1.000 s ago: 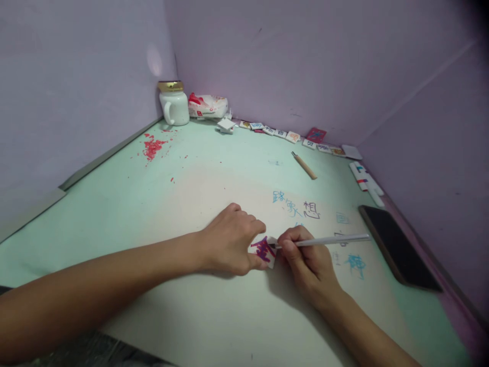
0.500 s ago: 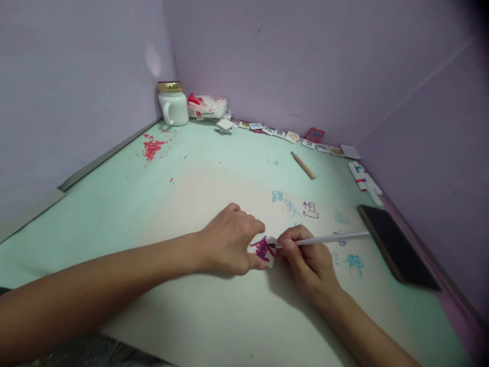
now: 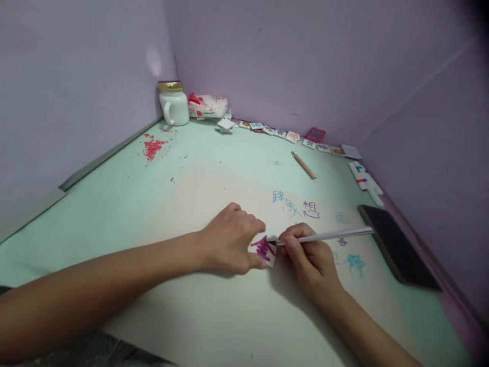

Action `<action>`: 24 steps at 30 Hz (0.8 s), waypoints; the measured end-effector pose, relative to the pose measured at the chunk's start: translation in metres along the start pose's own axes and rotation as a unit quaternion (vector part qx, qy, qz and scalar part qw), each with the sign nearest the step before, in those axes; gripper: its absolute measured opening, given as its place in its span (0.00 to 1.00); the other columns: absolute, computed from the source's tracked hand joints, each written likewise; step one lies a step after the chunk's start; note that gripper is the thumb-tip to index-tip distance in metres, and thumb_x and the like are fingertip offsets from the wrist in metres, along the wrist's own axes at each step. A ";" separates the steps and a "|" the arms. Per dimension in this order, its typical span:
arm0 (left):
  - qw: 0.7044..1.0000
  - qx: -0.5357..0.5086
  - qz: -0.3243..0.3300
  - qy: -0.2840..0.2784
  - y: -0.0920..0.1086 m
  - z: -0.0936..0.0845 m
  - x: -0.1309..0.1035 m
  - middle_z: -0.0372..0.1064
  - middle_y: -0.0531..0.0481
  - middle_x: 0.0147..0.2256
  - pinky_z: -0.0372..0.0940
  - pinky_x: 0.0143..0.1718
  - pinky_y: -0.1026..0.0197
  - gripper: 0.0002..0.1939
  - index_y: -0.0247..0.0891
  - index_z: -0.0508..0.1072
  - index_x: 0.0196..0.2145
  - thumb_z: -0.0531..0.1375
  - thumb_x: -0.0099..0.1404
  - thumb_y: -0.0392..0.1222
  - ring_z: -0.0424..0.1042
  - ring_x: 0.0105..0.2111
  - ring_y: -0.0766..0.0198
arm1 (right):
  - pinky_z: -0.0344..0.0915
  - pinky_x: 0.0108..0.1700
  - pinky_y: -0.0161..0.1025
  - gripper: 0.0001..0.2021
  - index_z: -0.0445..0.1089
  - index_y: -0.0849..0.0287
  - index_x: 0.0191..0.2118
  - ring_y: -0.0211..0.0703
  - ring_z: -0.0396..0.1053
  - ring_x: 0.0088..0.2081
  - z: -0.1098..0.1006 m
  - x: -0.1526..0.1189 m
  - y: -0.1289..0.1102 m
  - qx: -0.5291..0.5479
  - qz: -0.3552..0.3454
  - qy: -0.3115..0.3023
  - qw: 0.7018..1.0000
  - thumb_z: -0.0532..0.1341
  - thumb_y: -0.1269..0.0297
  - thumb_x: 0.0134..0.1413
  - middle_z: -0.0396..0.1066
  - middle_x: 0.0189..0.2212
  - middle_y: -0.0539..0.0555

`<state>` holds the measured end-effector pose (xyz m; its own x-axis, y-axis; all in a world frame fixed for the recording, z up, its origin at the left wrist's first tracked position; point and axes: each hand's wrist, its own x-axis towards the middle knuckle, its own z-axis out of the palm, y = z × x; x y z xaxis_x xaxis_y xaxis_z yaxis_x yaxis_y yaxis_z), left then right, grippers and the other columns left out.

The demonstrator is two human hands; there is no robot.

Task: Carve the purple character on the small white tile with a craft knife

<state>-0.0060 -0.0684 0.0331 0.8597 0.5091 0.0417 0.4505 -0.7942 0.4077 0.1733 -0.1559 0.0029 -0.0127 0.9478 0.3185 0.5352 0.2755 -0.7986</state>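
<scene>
A small white tile (image 3: 271, 258) lay right of the lower centre of the frame, a purple character on its face with reddish patches among the strokes. The left hand (image 3: 233, 242) was clamped on this tile, thumb at its lower edge and forefinger at its upper one. The right hand (image 3: 307, 255) was closed around a slim silver-shafted tool (image 3: 334, 234), its dark tip at the right part of the character; whether that tip touched the face or hung just above it could not be told.

As for progress, the purple character looked laid out across the tile, while the depth of its strokes and the amount left to work were too small to judge.

Just beyond the hands, handwritten characters (image 3: 311, 209) in blue and dark ink marked the tabletop (image 3: 214, 321), with a smartphone (image 3: 399, 250) at the right. Farther up lay a wooden-handled gouge (image 3: 304, 165), white markers (image 3: 364, 181) near the right wall, and a row of marked tiles (image 3: 280, 133) along the back wall. A stack of plain white tiles (image 3: 226, 125), a tissue pack (image 3: 208, 107), a gold-lidded white mug (image 3: 174, 108) and red shavings (image 3: 153, 149) occupied the upper left.
</scene>
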 end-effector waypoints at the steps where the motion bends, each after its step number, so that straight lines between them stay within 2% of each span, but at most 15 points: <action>1: 1.000 0.000 0.000 0.000 0.000 0.000 0.000 0.70 0.51 0.27 0.57 0.42 0.54 0.20 0.35 0.72 0.33 0.68 0.55 0.55 0.68 0.30 0.59 | 0.59 0.24 0.32 0.11 0.65 0.56 0.30 0.34 0.62 0.22 0.000 0.000 0.000 0.003 0.000 0.001 1.000 0.52 0.65 0.66 0.62 0.23 0.46; 4: 1.000 0.001 0.000 0.002 0.000 0.000 0.000 0.70 0.51 0.27 0.57 0.41 0.54 0.19 0.35 0.72 0.32 0.68 0.55 0.55 0.68 0.30 0.59 | 0.58 0.24 0.32 0.10 0.65 0.56 0.31 0.34 0.61 0.22 0.001 0.000 0.001 0.010 0.001 -0.003 1.000 0.54 0.65 0.66 0.62 0.22 0.45; 9: 1.000 0.001 -0.001 0.001 0.000 0.000 -0.001 0.70 0.52 0.27 0.57 0.41 0.54 0.20 0.35 0.72 0.32 0.68 0.55 0.56 0.68 0.30 0.59 | 0.60 0.25 0.32 0.15 0.65 0.57 0.27 0.33 0.63 0.22 0.000 0.001 0.002 0.026 0.018 -0.005 0.999 0.52 0.63 0.67 0.63 0.25 0.47; 15: 1.000 0.002 -0.003 0.001 0.000 0.000 0.000 0.71 0.51 0.28 0.57 0.43 0.54 0.20 0.35 0.72 0.34 0.68 0.55 0.54 0.68 0.31 0.58 | 0.58 0.25 0.32 0.11 0.67 0.56 0.31 0.33 0.62 0.23 0.001 0.000 0.003 0.035 0.024 -0.007 0.999 0.55 0.63 0.66 0.63 0.23 0.46; 21: 1.000 0.004 0.000 0.001 -0.001 0.001 0.000 0.70 0.51 0.27 0.57 0.42 0.54 0.21 0.35 0.73 0.34 0.69 0.54 0.56 0.68 0.30 0.59 | 0.61 0.25 0.32 0.17 0.65 0.57 0.27 0.33 0.64 0.23 0.001 -0.001 0.008 0.064 0.046 -0.001 0.997 0.52 0.60 0.68 0.62 0.27 0.47; 24: 1.000 0.005 0.000 0.003 -0.001 0.001 0.000 0.70 0.52 0.27 0.57 0.41 0.55 0.20 0.35 0.72 0.33 0.69 0.55 0.55 0.68 0.30 0.59 | 0.61 0.26 0.32 0.16 0.66 0.57 0.28 0.32 0.63 0.23 0.001 0.000 0.007 0.066 0.050 -0.002 0.997 0.53 0.60 0.67 0.62 0.27 0.47</action>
<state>-0.0063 -0.0685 0.0319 0.8586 0.5104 0.0468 0.4526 -0.7979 0.3982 0.1763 -0.1537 -0.0030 0.0329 0.9722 0.2319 0.4184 0.1973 -0.8866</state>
